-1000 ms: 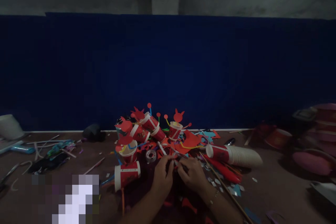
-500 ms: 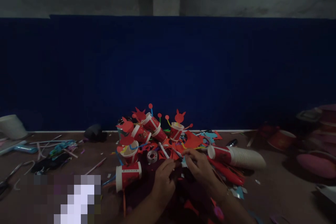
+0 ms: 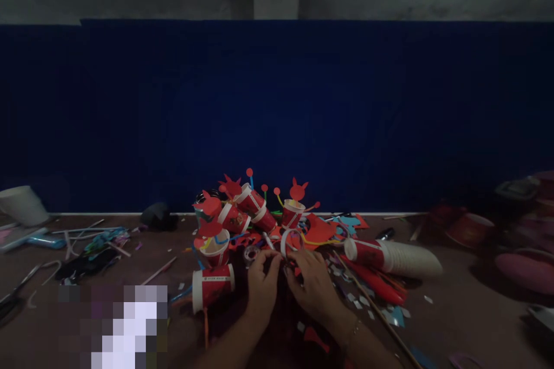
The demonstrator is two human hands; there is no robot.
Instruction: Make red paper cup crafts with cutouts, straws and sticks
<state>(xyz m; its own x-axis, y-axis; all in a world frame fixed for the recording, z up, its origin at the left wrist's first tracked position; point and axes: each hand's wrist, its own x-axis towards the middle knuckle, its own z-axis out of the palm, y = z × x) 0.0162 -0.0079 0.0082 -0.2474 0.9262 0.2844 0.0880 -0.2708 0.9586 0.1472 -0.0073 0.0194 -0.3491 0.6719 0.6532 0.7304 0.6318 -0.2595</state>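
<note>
My left hand [image 3: 262, 285] is closed in a pinch just left of centre, and whatever sits between its fingertips is too small to make out. Close beside it, my right hand [image 3: 312, 282] has bent fingers around a white ring [image 3: 284, 242] that looks like a roll of tape. A smaller tape roll [image 3: 250, 253] lies beyond my left fingertips. Behind both hands stand or lean several red paper cups with red paper heads and pipe-cleaner arms, one upright cup [image 3: 293, 216] among them. Another red cup [image 3: 214, 288] lies on its side left of my left hand.
On the right lie a nested stack of paper cups [image 3: 411, 258], a red packet [image 3: 385, 288] and a thin stick [image 3: 381, 314]. Paper scraps [image 3: 357, 302] are scattered nearby. Scissors [image 3: 21, 285] and pipe cleaners [image 3: 101, 239] are at left. A blue panel [image 3: 277, 109] stands behind the table.
My hands have drawn closer together, the right one moving left. The white ring now shows at my right fingers. Paper scraps and the thin stick have come into view on the right.
</note>
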